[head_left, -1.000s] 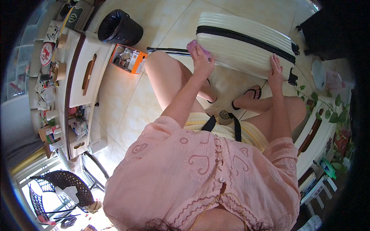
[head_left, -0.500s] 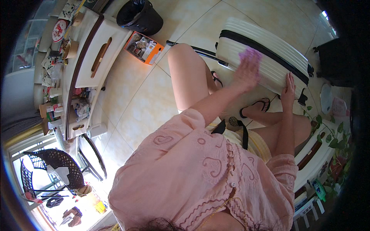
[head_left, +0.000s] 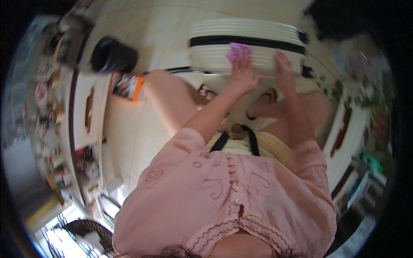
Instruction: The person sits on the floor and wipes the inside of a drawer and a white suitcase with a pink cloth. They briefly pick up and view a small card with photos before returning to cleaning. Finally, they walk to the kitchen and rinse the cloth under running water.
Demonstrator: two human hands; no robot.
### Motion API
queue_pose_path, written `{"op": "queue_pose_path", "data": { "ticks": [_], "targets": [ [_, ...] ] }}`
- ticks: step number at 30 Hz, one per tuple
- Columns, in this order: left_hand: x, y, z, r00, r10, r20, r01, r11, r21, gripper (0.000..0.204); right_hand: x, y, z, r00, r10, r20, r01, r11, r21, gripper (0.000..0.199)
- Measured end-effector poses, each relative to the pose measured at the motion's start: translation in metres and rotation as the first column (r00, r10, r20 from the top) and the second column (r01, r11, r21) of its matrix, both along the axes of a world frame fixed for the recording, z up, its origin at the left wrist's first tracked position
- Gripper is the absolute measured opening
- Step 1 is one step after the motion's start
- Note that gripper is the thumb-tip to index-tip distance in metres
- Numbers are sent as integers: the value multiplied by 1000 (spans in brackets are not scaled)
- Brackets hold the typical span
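Note:
A cream ribbed suitcase (head_left: 211, 55) lies on its side in front of me, with a black band running along it. My left hand (head_left: 244, 77) presses a crumpled purple cloth (head_left: 234, 51) against the suitcase's near face, the cloth bunched under its fingertips. Nothing is in my right hand (head_left: 284, 68), which rests flat with fingers stretched out on the same face, close to the wheeled end. The pulled-out handle (head_left: 178, 69) of the suitcase reaches toward my left knee. Motion blurs the picture somewhat.
A black waste bin (head_left: 114, 56) and an orange box (head_left: 137, 88) of small items stand on the tiled floor at left. Beside them is a white cabinet (head_left: 84, 112). Another white cabinet (head_left: 340, 124) and a leafy plant (head_left: 365, 96) are at right.
The view has turned, so the suitcase now lies nearly level and further left. My left hand has stayed on the cloth, and my right hand has stayed flat on the suitcase.

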State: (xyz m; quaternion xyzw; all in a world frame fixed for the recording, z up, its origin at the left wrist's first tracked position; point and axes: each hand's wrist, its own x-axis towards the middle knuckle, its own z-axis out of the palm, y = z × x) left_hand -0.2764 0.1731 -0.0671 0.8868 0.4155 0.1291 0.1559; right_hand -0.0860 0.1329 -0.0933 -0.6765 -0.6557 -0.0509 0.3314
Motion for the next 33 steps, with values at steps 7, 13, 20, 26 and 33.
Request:
{"op": "queue_pose_path", "data": {
  "ticks": [7,13,20,26,33],
  "targets": [
    [17,17,12,906,-286,313,349,921,-170,69,-21,1,21,927,-92,-364,56,993,-106,46],
    [-23,51,18,925,-131,358,172,982,-83,65,-70,13,34,986,168,-18,-169,972,-162,45],
    [-58,45,-1,960,-104,-260,151,974,168,72,-54,1,36,990,140,10,-136,976,-168,40],
    [-55,40,4,961,-58,-270,106,980,169,69,27,-22,10,958,-279,73,288,937,-198,48],
    [-51,40,-3,973,-18,-230,58,984,168,69,15,-25,19,585,-317,-746,346,930,-124,42]
  ]
}}
